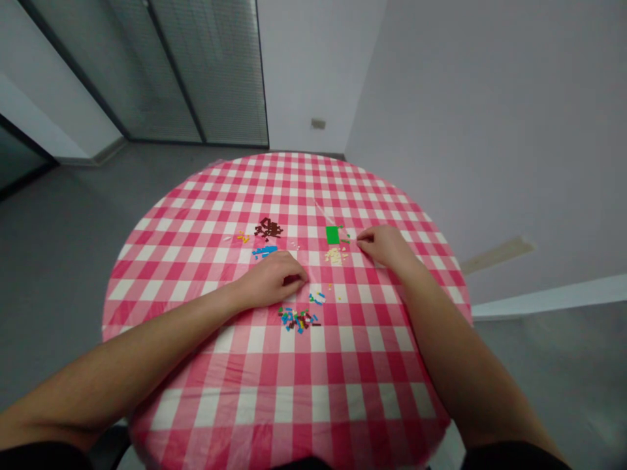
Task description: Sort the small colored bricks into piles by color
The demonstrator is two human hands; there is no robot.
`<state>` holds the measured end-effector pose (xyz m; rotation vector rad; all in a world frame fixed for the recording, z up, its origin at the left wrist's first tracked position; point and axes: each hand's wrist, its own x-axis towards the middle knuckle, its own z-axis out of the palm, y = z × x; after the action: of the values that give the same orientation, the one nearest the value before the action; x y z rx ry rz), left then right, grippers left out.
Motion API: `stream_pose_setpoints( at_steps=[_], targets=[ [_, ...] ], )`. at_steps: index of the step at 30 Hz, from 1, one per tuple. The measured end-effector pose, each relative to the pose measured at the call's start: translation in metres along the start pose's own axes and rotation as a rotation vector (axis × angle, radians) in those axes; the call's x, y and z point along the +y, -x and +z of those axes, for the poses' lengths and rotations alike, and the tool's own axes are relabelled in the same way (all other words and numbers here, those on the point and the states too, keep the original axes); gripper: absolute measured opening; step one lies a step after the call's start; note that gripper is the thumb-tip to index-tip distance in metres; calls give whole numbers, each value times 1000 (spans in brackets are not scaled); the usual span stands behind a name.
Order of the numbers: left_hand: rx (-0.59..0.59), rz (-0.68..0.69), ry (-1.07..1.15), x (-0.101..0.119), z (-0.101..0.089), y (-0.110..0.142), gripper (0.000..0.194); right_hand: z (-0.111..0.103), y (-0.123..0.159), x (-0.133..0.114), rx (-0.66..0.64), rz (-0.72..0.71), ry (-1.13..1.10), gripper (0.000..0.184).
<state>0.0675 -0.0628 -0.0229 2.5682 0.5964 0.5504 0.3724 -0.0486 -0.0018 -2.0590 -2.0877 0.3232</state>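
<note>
My left hand (pixel 272 281) rests palm down on the cloth with its fingers curled, just above a mixed heap of small coloured plastic bricks (pixel 298 320). Whether it holds a piece is hidden. A few white and blue bricks (pixel 317 298) lie beside its fingertips. My right hand (pixel 385 247) has its fingers bunched next to a flat green plate (pixel 333 235) and a pile of beige bricks (pixel 336 256). Farther off lie dark brown bricks (pixel 268 228), blue bricks (pixel 264 252) and yellow bricks (pixel 242 237).
A round table with a pink and white checked cloth (pixel 313 365) fills the lower middle of the view. Grey floor surrounds it. A pale wall (pixel 480 130) stands to the right, and a glazed partition with blinds (pixel 196 72) stands behind.
</note>
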Motion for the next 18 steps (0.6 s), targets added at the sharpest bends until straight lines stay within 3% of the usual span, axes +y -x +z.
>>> stream_pose_setpoints(
  at_steps=[11, 16, 18],
  targets=[
    [15, -4, 27, 0, 0, 0, 16, 21, -8, -8, 191, 17, -94, 33],
    [68, -137, 161, 4, 1, 0, 13, 13, 2, -18, 350, -19, -231, 32],
    [105, -213, 279, 6, 2, -1, 10, 11, 13, -33, 314, -128, -301, 29]
  ],
)
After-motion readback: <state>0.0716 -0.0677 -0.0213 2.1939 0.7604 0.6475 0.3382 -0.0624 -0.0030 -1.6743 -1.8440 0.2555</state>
